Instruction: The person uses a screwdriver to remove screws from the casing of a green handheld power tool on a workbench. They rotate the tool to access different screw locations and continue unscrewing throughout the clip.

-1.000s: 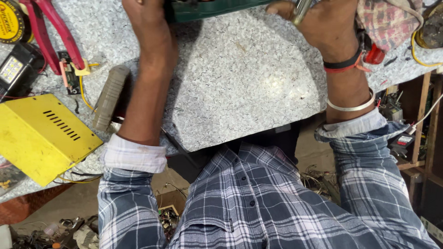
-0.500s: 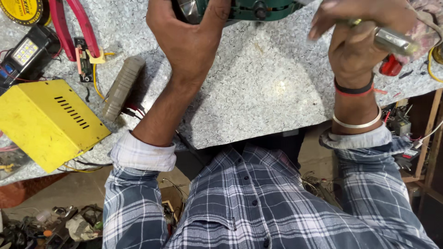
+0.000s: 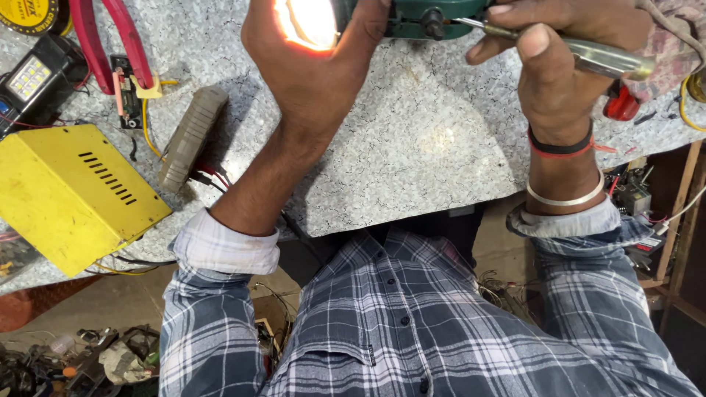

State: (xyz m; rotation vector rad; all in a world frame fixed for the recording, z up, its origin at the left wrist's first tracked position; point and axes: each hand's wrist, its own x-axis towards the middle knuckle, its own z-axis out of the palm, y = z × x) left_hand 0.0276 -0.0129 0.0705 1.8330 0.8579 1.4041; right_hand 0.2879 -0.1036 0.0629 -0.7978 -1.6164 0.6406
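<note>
So I'm looking down over the grey speckled worktop [image 3: 412, 147] and both hands are working at the far edge of it. The left hand [image 3: 309, 66] is wrapping its fingers around the lit end of a green torch-like lamp [image 3: 419, 16], and the lamp head [image 3: 305, 22] is glowing bright orange-white right against the palm, so that hand is closed firmly on the lamp body. The lamp is lying along the far edge of the worktop, partly cut off by the top of the view. The right hand [image 3: 559, 51] is pinching a screwdriver [image 3: 588, 55] with a clear handle, fingers curled tight around it, and the metal tip is pointing left into a dark knob or screw on the green housing; I'm not able to tell if the tip is actually seated. On the left a yellow metal box [image 3: 70, 195] with vent slots is sitting at the near edge, with a grey ribbed block [image 3: 193, 136] trailing red and black wires just right of it. Further back on the left, red-handled pliers [image 3: 110, 37] are lying beside a small circuit board [image 3: 125, 92], and a black LED light unit [image 3: 33, 73] is sitting at the far left.
</note>
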